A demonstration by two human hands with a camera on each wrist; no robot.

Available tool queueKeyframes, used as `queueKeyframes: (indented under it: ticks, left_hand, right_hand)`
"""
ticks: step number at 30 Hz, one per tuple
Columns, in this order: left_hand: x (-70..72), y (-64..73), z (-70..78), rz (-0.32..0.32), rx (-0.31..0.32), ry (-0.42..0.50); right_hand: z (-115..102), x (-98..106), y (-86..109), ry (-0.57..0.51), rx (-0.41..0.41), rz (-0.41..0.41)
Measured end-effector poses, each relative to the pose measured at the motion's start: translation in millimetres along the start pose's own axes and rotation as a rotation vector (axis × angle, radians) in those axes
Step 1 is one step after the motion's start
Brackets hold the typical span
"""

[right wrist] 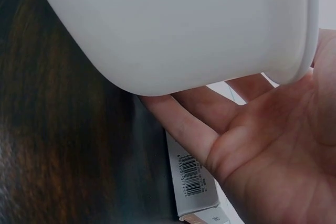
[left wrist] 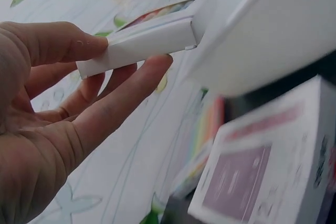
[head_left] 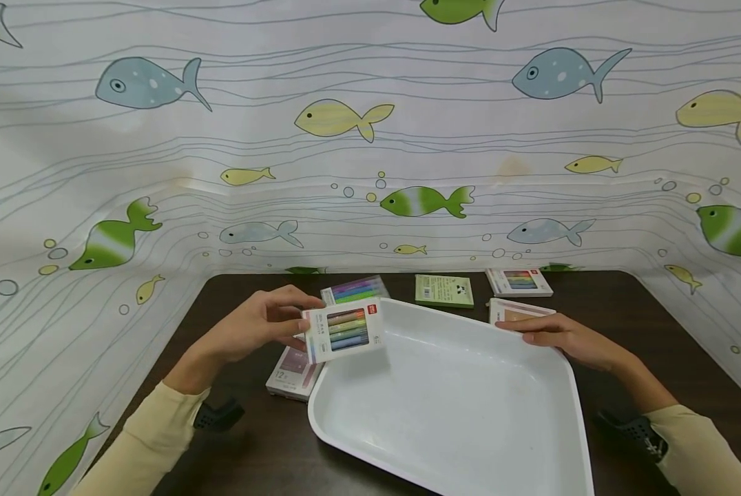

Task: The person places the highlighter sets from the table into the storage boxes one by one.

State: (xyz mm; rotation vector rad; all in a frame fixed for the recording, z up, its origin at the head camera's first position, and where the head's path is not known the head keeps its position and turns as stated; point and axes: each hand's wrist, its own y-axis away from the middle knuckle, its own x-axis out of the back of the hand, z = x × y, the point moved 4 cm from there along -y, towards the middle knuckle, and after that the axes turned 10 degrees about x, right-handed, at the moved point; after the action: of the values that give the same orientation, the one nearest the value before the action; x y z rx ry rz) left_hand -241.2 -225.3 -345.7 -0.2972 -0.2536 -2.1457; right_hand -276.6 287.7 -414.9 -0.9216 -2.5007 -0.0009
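My left hand (head_left: 255, 324) pinches the end of a small white box of crayons (head_left: 373, 329), its window showing coloured sticks. The box is held in the air over the left rim of a large white tray (head_left: 457, 406). In the left wrist view, the thumb (left wrist: 68, 43) lies on one face of the box and the fingers on the other. At the tray's far right corner, my right hand (head_left: 575, 341) holds the rim. The right wrist view shows its fingers (right wrist: 184, 124) against the outside of the tray, partly hidden behind it.
A white and mauve box (head_left: 295, 372) lies left of the tray, beside a clear pack of coloured pens (head_left: 355, 289). Behind the tray are a green pack (head_left: 443, 291), another white box with a coloured window (head_left: 519, 282) and a white and peach box (head_left: 519, 310). Fish-patterned cloth surrounds the dark table (head_left: 234, 448).
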Motion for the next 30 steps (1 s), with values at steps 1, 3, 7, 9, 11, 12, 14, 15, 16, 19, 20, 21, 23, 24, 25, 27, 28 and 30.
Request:
queueKeyframes:
  ticks: [1,3,7,9,11,12,14,15,16,19,20,21,23,24,25,27,28,30]
  left_hand:
    - [-3.7,-0.1,1.7,-0.006,0.002,0.001]
    - [-12.0,-0.3,4.6,-0.021,0.009,0.007]
    - [-29.9,-1.7,8.7,-0.068,0.013,0.008]
    - [-38.7,-2.7,9.4,-0.1,0.014,0.021]
    - [-46.7,-3.3,9.8,-0.123,0.018,0.025]
    - [-50.4,-3.5,9.6,-0.133,0.022,0.025]
    - [-57.2,-3.3,9.4,-0.147,0.035,0.033]
    - [-60.5,-3.2,9.6,-0.153,0.038,0.03]
    - [-63.5,-2.8,9.8,-0.158,0.043,0.027]
    - [-73.0,-2.0,11.5,-0.179,0.047,0.001]
    - [-76.3,-1.9,12.3,-0.186,0.047,-0.013]
    - [-79.6,-1.8,13.2,-0.194,0.046,-0.029]
    - [-85.8,-1.3,14.9,-0.21,0.042,-0.05]
    - [-88.7,-1.0,15.8,-0.218,0.039,-0.053]
    - [-91.1,-0.7,16.6,-0.223,0.036,-0.055]
    - [-94.7,-0.3,17.4,-0.231,0.028,-0.063]
    - [-95.4,0.0,17.7,-0.228,0.021,-0.066]
    - [-93.8,0.3,18.6,-0.198,0.003,-0.098]
  right_hand:
    - [0.2,-0.2,-0.1,-0.004,-0.002,0.0]
    - [0.9,-0.4,-0.5,-0.009,-0.008,0.002]
    - [2.3,0.3,-0.8,-0.007,-0.026,0.012]
    - [2.7,0.6,-0.5,0.0,-0.032,0.017]
    - [2.9,0.8,0.0,0.004,-0.036,0.02]
    - [3.0,0.8,0.3,0.008,-0.037,0.021]
    - [3.0,0.9,0.5,0.018,-0.038,0.024]
    - [3.0,0.8,0.5,0.022,-0.035,0.024]
    - [3.0,0.8,0.3,0.027,-0.034,0.024]
    - [3.0,0.6,-0.2,0.04,-0.029,0.027]
    - [3.0,0.4,-0.2,0.04,-0.025,0.028]
    - [3.0,0.2,-0.1,0.039,-0.022,0.029]
    - [2.9,-0.4,0.1,0.036,-0.017,0.03]
    - [2.9,-0.8,0.2,0.033,-0.014,0.03]
    - [2.8,-1.1,0.2,0.027,-0.012,0.03]
    - [2.8,-1.6,0.1,0.023,-0.011,0.029]
    - [2.7,-1.7,0.0,0.02,-0.01,0.027]
    - [2.7,-1.8,-0.3,0.014,-0.012,0.027]
